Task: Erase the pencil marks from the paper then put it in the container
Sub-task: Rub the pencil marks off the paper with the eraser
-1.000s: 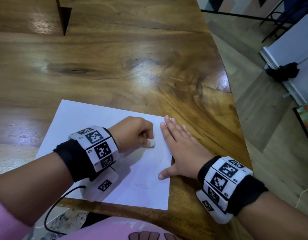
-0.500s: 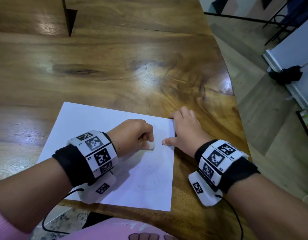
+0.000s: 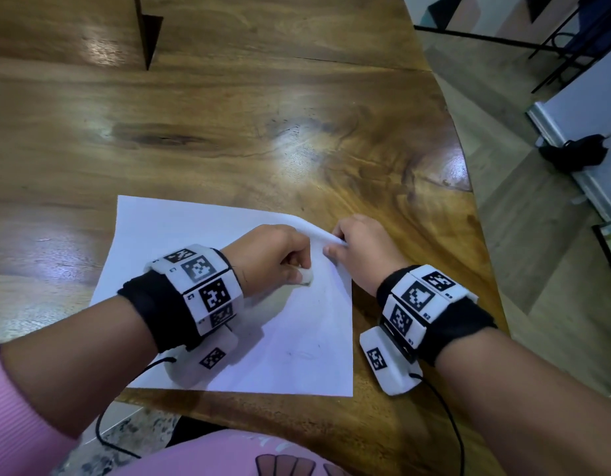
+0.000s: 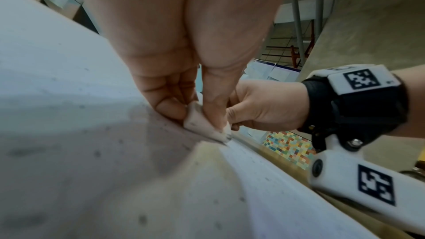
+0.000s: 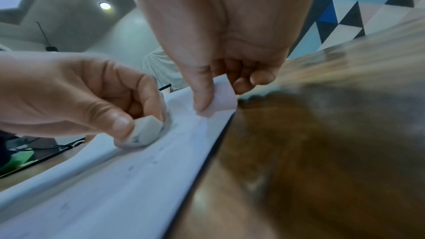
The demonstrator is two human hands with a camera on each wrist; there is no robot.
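A white sheet of paper (image 3: 180,255) lies on the wooden table (image 3: 297,115) in front of me, with faint pencil marks (image 3: 297,353) near its right side. My left hand (image 3: 273,259) pinches a small white eraser (image 3: 307,277) and holds it down on the sheet; the eraser (image 4: 202,128) (image 5: 144,132) shows grey smudges on its tip. My right hand (image 3: 355,249) pinches the sheet's far right corner (image 5: 220,97) between thumb and fingers and lifts it off the table. No container is in view.
The table's curved right edge (image 3: 469,207) runs close to my right wrist, with tiled floor beyond. A dark triangular object (image 3: 148,32) stands at the far left of the table. A black bundle (image 3: 572,154) lies on the floor by the wall.
My right hand went from lying flat on the paper's right edge to curling over the far right corner and pinching it up. The left hand stayed in place with the eraser.
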